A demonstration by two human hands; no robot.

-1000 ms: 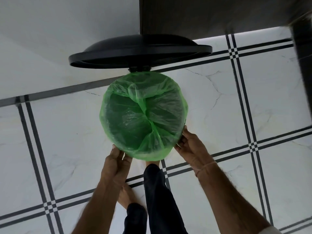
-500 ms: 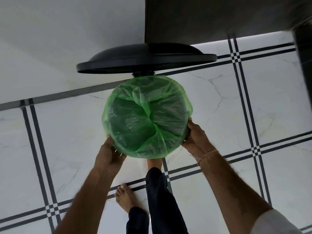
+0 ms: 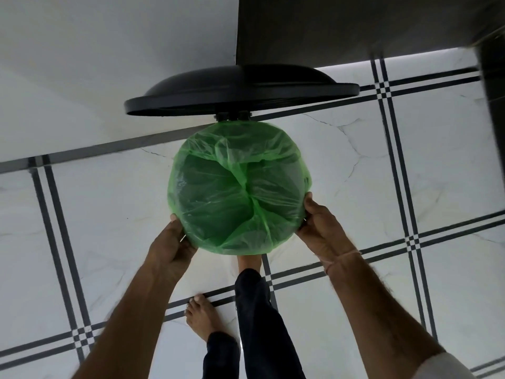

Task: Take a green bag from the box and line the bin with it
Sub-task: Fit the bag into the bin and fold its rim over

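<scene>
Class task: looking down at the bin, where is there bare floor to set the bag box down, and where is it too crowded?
Free: the tiled floor left of the left hand, and the tiles right of the right hand. Crowded: in front of the green bag, where both feet stand, and behind it, under the raised black lid.

Bare floor [image 3: 382,187] is lying open to the left and right of the bin [image 3: 308,179] in mid-frame, so you are finding room to pass there. The raised lid [image 3: 240,91] is blocking the way just above the bin's far edge. A dark cabinet [image 3: 341,28] is closing off the upper right. Your left hand [image 3: 170,246] and right hand [image 3: 318,228] are occupying the bin's lower sides, and your legs [image 3: 257,324] are filling the space below it.
</scene>
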